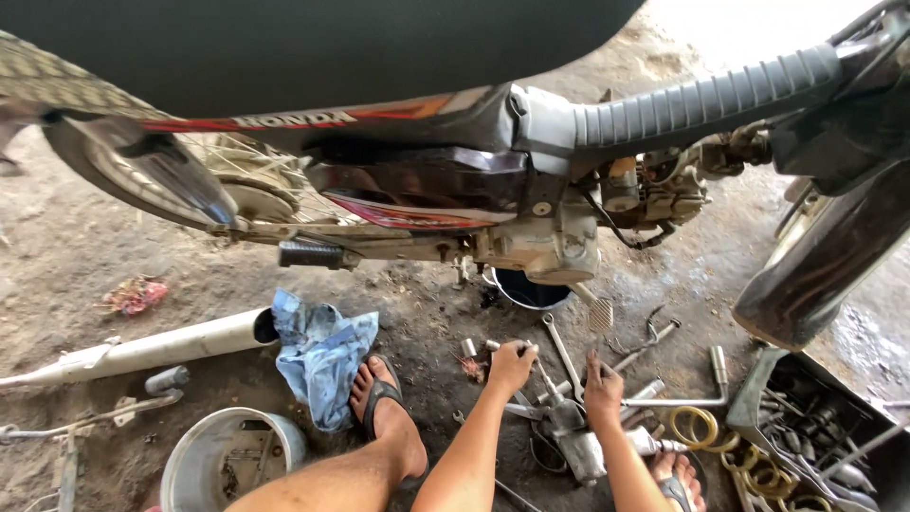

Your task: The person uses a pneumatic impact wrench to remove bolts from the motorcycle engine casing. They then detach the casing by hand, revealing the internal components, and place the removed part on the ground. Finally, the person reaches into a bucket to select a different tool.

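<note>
My left hand (511, 366) is closed around a small metal tool or socket on the ground below the motorcycle engine (550, 242). Just to the right, my right hand (603, 389) presses down on a pile of wrenches (569, 365) and other metal tools, fingers curled over them. A grey metal part (583, 441) lies between my forearms. What exactly each hand grips is partly hidden by the fingers. My sandalled left foot (384, 408) rests on the dirt beside the hands.
A motorcycle with black seat (313, 47) spans the top. A blue rag (322, 351), an exhaust pipe (142, 351), a metal basin (223, 455) lie left. A dark oil pan (531, 289), yellow rings (697, 427), an L-shaped wrench (701, 384) and a toolbox (820, 427) lie right.
</note>
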